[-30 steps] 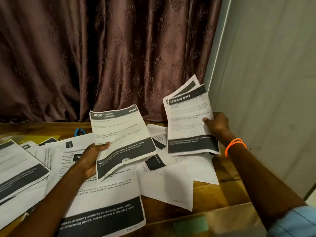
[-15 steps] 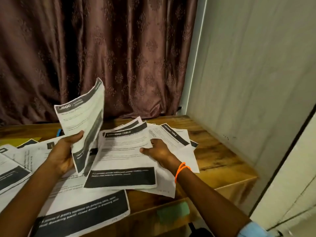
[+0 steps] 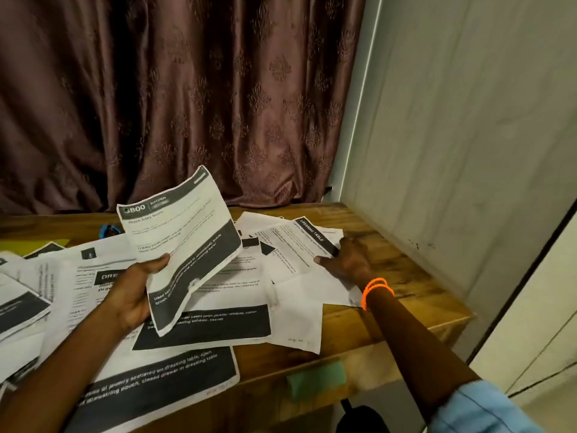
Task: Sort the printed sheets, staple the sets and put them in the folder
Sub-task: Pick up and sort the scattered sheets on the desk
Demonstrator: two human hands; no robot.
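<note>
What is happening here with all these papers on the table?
A person is sorting printed sheets. The left hand holds up a sheet headed KITCHEN. The right hand rests on a sheet headed DRESSING TABLE, which lies on the wooden table. Many other sheets lie loose and overlapping there; nothing looks stapled.

The raised sheet [image 3: 181, 245] in the left hand [image 3: 131, 295] carries "3800" and "KITCHEN" in its dark header, with "Wash baby bottle" below. The far right sheet [image 3: 299, 245] has a band reading "DRESSING TABLE". A sheet on the left [image 3: 93, 270] shows "DRE" in a dark box. The nearest sheet [image 3: 156, 379] reads "drawstring pouch, closed drawer in dressing table". Other print is too blurred.
</note>
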